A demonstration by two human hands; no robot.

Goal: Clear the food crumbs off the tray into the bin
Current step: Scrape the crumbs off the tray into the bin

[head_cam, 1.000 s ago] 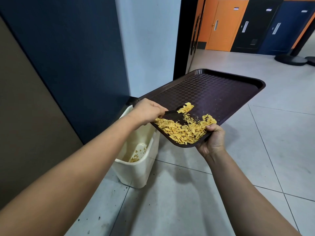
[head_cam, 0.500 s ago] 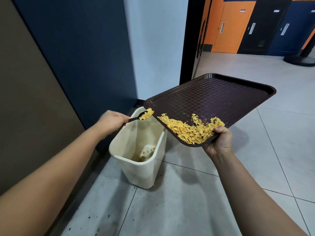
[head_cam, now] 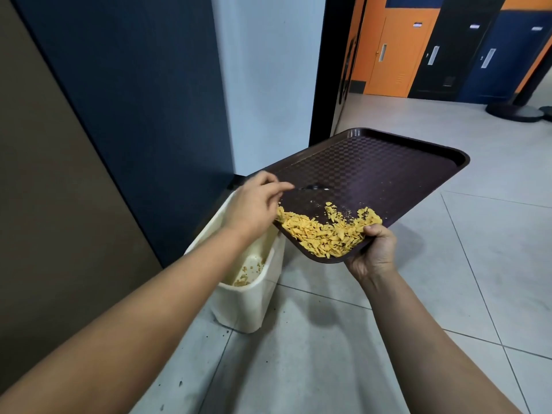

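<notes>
Here, one heap of yellow crumbs (head_cam: 325,234) sits in the low near corner of the one brown tray (head_cam: 388,171), tilted so they slide toward the one cream bin (head_cam: 251,297) below. Your right hand (head_cam: 375,252) clasps that corner from beneath. Your left hand (head_cam: 254,204) pinches one dark spoon (head_cam: 313,187) over the tray, presumably for scooping.

Around the cream bin (head_cam: 248,297), the dark blue wall (head_cam: 134,100) blocks the far-left side. The tilted tray (head_cam: 388,174) overhangs the bin's right rim, crowding its mouth. Open tiled floor (head_cam: 328,354) lies near and right of the bin.
</notes>
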